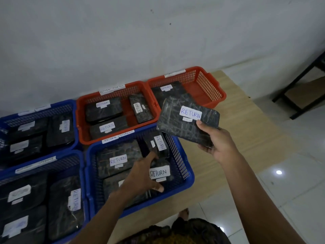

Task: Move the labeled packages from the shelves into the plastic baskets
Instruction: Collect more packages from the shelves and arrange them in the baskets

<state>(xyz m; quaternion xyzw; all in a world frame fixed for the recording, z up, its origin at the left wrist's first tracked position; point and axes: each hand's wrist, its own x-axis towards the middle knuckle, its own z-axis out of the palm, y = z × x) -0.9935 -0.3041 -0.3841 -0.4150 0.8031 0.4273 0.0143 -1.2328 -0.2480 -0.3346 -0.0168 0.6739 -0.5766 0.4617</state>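
Your right hand (217, 141) pinches the wrapped package (188, 120) by its near edge above the blue basket (186, 180), where your left hand (146, 175) rests spread on others; it looks light, firm, slick, so grip its edges.

Left blue baskets (10, 120) cut by frame edge, rim labels (112, 88) blurred — unreadable, pkg (123, 189) part-hidden under left hand (146, 173)

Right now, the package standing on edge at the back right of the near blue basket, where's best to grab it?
Pinch the upright package by its top long edge, coming straight down. It stands on edge against the near blue basket wall, with flat packages crowding its left, so only the top looks free to me.
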